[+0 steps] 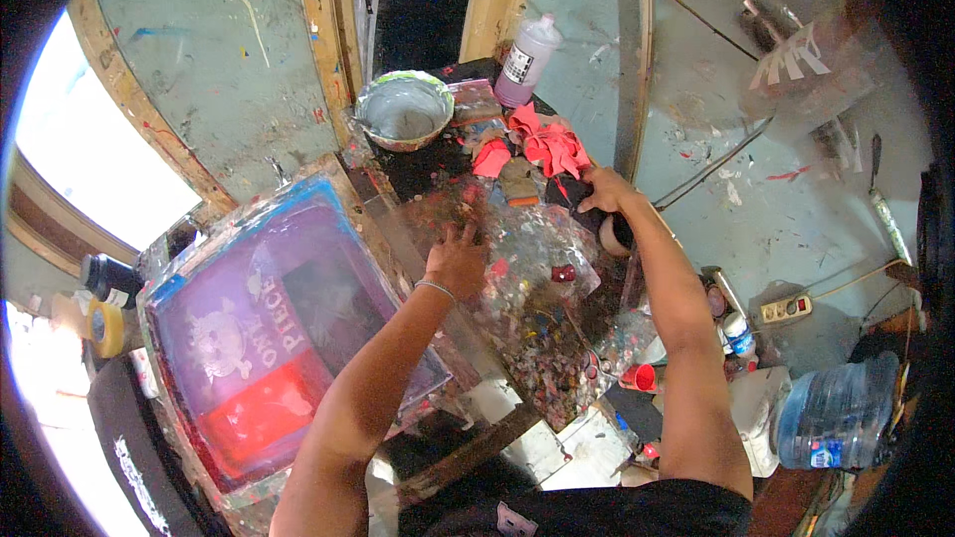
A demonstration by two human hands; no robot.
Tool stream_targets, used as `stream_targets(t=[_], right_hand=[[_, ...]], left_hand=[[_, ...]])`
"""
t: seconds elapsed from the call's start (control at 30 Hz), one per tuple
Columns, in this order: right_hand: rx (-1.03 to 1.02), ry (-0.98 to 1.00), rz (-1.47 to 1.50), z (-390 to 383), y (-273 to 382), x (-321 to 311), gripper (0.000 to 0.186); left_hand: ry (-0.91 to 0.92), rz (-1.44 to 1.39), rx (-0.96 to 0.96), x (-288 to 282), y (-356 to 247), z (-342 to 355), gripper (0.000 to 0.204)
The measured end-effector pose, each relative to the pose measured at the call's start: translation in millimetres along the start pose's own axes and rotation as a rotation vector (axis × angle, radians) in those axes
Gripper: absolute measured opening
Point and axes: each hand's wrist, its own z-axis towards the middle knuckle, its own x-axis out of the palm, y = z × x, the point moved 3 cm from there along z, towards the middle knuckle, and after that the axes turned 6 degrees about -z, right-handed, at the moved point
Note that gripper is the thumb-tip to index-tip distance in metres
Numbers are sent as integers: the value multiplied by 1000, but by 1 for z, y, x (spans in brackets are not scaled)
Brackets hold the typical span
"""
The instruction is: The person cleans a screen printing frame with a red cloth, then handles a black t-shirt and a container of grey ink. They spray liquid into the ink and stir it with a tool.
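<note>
My left hand (458,264) reaches over the cluttered worktop, fingers stretched forward and apart, beside a blurred brownish patch I cannot make out. A thin bracelet circles that wrist. Farther right, my right hand (607,191) hovers or rests at the worktop's edge, its thumb and fingers apart. Just beyond it lies a crumpled red cloth (549,144); whether the fingertips touch it is hard to tell. A roll of tape (617,236) stands under the right wrist. To the left lies a framed printing screen (288,308) with purple mesh, a skull motif and a red area.
A paint-smeared bowl (403,111) and a bottle of pinkish liquid (527,60) stand at the back. Paint-crusted plastic sheeting (542,259) covers the middle worktop. Lower right are a red cup (640,378), a power strip (786,309) and a large blue water jug (836,413).
</note>
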Motion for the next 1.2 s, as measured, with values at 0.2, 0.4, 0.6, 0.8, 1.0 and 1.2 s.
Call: stream_targets(t=[0.2, 0.4, 0.6, 0.8, 1.0, 1.2], right_hand=[[-117, -153, 300, 6, -16, -60, 32], [55, -411, 637, 45, -26, -85, 35], [-16, -1177, 246, 51, -2, -92, 30], [58, -35, 57, 82, 64, -36, 63], [-43, 151, 2, 57, 67, -101, 76], [-276, 207, -100, -106, 54, -67, 92]], left_hand=[[84, -17, -6, -4, -4, -4, 67], [22, -24, 34, -2, -4, -6, 71], [-94, 0, 134, 11, 6, -3, 69], [-70, 81, 124, 26, 12, 7, 68], [-19, 98, 64, 17, 8, 10, 69], [94, -3, -8, 10, 7, 4, 75]])
